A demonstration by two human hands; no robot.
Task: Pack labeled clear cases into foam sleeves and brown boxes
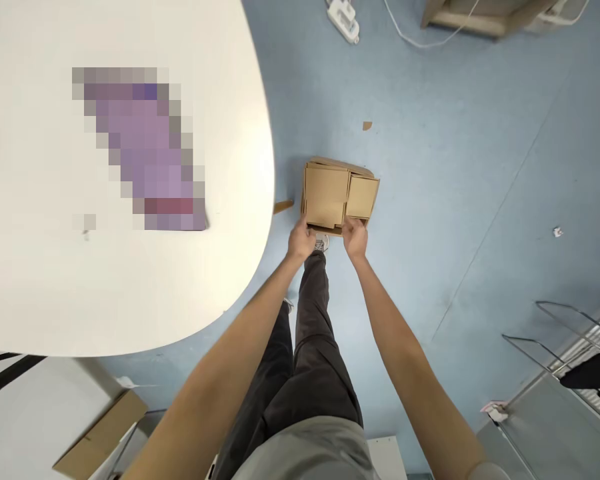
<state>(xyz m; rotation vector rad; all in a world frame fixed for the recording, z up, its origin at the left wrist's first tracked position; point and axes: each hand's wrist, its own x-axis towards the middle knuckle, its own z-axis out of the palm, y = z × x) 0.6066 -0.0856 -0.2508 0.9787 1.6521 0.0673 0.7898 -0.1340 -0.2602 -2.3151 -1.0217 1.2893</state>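
A brown cardboard box [325, 193] is in front of my feet, with folded cardboard panels showing on its top. My left hand [301, 241] is closed at its near left corner, fingers curled around the edge. At the near right part, my right hand [355, 238] grips the edge with bent fingers. A narrow dark gap shows along the near side between the hands. The fingertips are partly hidden against the cardboard. Just below the box, the tip of a shoe [321, 242] shows.
A white round-edged table [230, 167] stands at the left, bearing a blurred purple item [150, 147]. Its wooden leg [283, 207] juts out near the box. On the blue floor [460, 200] lie a white power strip [344, 20], a cable and a brown scrap [367, 125].
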